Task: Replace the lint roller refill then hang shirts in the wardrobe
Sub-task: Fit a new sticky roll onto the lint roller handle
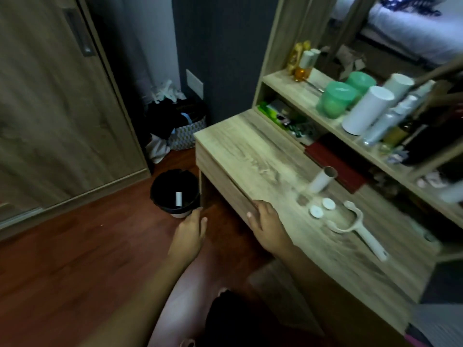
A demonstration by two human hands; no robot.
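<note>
The lint roller [357, 230] lies bare on the desk [240, 151], handle toward you, its forked head empty, so you are midway through swapping the refill. A small white roll [179, 198] sits at the bottom of the black bin [160, 194] on the floor beside the desk; that looks like the spent one, thrown away. The new refill [322, 179] stands on the desktop just beyond the roller, a white tube with its open core showing, and two white end caps [322, 207] lie between it and the roller's head.

Your left hand [191, 227] hangs empty near the bin's rim, fingers loosely apart and gripping nothing. Your right hand [265, 220] rests on the front edge of the desk, fingers curled over it, holding no tool.

Next you will likely need to bring both hands up to the desktop: one to take the handle, the other to pick up the refill and seat it on the fork, with the caps fitted however they belong. Mind the tube; it may tip easily. No shirts are in view, and the wardrobe [57, 108] to your left is shut.
</note>
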